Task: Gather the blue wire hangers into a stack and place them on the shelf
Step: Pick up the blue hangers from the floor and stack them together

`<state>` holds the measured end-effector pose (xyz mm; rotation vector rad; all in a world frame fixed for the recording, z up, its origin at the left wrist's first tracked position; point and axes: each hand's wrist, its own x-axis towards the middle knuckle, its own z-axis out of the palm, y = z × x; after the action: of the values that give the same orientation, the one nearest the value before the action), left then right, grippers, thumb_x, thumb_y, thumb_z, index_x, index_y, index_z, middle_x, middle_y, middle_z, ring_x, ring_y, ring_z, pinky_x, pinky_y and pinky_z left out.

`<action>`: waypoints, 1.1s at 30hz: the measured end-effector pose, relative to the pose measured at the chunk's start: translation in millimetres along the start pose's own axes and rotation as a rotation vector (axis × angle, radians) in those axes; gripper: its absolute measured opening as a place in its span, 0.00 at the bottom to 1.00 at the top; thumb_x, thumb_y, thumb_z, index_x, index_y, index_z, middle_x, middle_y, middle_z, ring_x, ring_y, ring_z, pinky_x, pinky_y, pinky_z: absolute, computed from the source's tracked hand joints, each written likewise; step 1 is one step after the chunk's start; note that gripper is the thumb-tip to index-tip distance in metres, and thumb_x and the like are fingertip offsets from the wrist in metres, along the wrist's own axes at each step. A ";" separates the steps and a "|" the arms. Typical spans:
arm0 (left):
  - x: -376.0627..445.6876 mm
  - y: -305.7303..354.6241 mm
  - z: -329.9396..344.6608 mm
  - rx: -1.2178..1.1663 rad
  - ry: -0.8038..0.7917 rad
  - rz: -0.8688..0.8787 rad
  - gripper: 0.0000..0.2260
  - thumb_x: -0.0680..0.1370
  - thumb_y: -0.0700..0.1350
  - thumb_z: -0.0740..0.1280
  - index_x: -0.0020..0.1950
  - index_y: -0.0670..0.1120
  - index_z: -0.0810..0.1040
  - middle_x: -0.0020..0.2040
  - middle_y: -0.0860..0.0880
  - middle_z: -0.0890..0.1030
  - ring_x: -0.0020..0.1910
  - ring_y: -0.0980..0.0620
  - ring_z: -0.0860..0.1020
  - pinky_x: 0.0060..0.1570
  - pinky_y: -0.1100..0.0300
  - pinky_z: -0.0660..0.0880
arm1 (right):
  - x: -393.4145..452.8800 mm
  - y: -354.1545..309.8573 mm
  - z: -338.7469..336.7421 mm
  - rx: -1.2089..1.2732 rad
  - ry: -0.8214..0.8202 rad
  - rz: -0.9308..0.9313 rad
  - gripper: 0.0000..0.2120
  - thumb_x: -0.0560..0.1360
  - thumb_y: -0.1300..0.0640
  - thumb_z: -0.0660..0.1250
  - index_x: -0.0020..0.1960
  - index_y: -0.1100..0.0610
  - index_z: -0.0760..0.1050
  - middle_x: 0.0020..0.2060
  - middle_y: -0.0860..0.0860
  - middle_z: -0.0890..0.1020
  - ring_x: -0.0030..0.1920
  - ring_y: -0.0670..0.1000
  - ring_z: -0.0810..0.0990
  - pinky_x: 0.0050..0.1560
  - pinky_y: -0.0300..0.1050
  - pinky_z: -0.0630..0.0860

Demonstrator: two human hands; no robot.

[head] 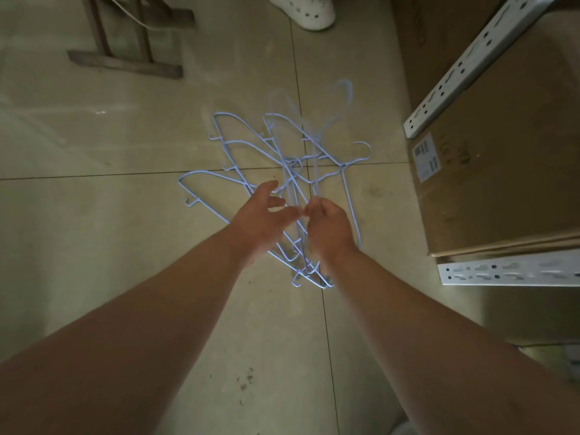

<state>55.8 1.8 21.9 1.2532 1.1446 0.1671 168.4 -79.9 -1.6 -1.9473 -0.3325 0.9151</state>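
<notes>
Beige floor tiles (125, 215) are carrying a tangled pile of blue wire hangers (282, 158) near a cardboard box (502, 183) on a slotted metal shelf (508, 273). Both bare forearms are extending forward and down over the pile. The left hand (260, 218) is hovering with fingers spread apart, thumb raised, gripping nothing. The right hand (329, 227) is curling its fingers together around several hanger wires, lifting one whose hook (343, 89) is blurring above the pile.

Pale blue hangers (282, 158), beige floor tiles (125, 215)
</notes>
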 end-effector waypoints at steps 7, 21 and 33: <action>12.5 19.6 -15.6 -0.178 0.288 0.150 0.54 0.72 0.47 0.76 0.82 0.66 0.40 0.57 0.48 0.83 0.50 0.42 0.86 0.50 0.45 0.84 | -34.1 5.6 47.2 -0.151 -0.286 -0.193 0.17 0.80 0.51 0.57 0.34 0.47 0.73 0.26 0.39 0.76 0.31 0.43 0.71 0.41 0.47 0.71; 3.5 28.4 -44.2 -0.333 0.255 0.115 0.08 0.80 0.31 0.66 0.51 0.43 0.81 0.42 0.41 0.83 0.38 0.47 0.84 0.47 0.51 0.84 | 39.0 62.1 -49.6 -0.707 0.124 0.084 0.18 0.76 0.52 0.70 0.63 0.60 0.80 0.59 0.63 0.83 0.61 0.63 0.81 0.63 0.49 0.75; -10.7 2.1 -47.5 -0.317 0.195 -0.126 0.16 0.72 0.36 0.75 0.33 0.51 0.71 0.32 0.47 0.75 0.31 0.49 0.74 0.34 0.56 0.74 | 39.1 114.1 -64.3 -0.679 0.205 0.324 0.19 0.76 0.64 0.70 0.65 0.63 0.70 0.61 0.64 0.83 0.63 0.63 0.83 0.61 0.50 0.78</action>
<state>16.2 26.6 35.7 0.8957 1.3036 0.3675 226.3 -159.6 -96.4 -2.7590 -0.2252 0.8577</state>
